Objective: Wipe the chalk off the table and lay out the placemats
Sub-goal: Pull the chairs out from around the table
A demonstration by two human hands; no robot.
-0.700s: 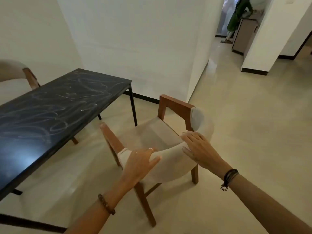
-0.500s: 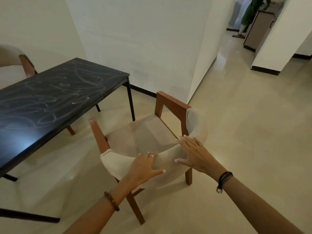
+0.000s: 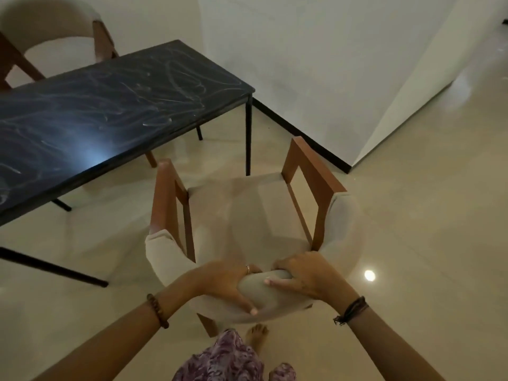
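Observation:
A black table (image 3: 90,116) covered in white chalk scribbles stands at the left. In front of me is a wooden armchair (image 3: 247,215) with a beige padded seat and a curved padded backrest. My left hand (image 3: 225,281) grips the top of the backrest, thumb down its outer side. Beside it, my right hand (image 3: 305,276) grips the same backrest, fingers curled over its top. No cloth or placemats are in view.
A second matching chair (image 3: 55,28) stands behind the table at the far left. A white wall with a black skirting (image 3: 299,133) runs past the table's far corner. Glossy beige floor stretches to the right. My bare foot (image 3: 257,336) shows below the chair.
Both hands went from resting flat on the backrest to gripping it close together. The view has tilted down and drawn nearer to the chair.

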